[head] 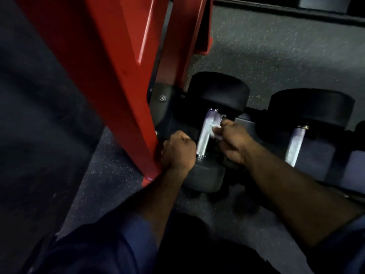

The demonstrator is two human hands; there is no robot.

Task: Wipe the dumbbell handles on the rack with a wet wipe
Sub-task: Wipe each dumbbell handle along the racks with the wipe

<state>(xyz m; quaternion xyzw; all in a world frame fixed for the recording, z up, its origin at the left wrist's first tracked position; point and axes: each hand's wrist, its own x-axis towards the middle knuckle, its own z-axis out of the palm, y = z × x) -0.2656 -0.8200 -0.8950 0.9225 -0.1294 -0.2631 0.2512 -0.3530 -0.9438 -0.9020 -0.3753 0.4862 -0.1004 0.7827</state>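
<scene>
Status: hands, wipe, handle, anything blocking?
Right hand pinching wipe against handle, far half. Left hand fisted by near head, holds nothing visible. Red post crowds left hand; handle reachable.

A low black rack shelf (245,118) ran from left to right just above the dark speckled floor (276,56). It was carried at its left end by a slanted red upright (118,76), whose foot met the floor at the near side. Two dumbbells lay directly on the shelf, side by side and apart, each with its handle running near to far. The left dumbbell (219,89) sat just beside the upright, and the right dumbbell (312,107) lay further along (its near head fell in shadow and could not be made out). A second red member (189,36) stood behind the first.
</scene>
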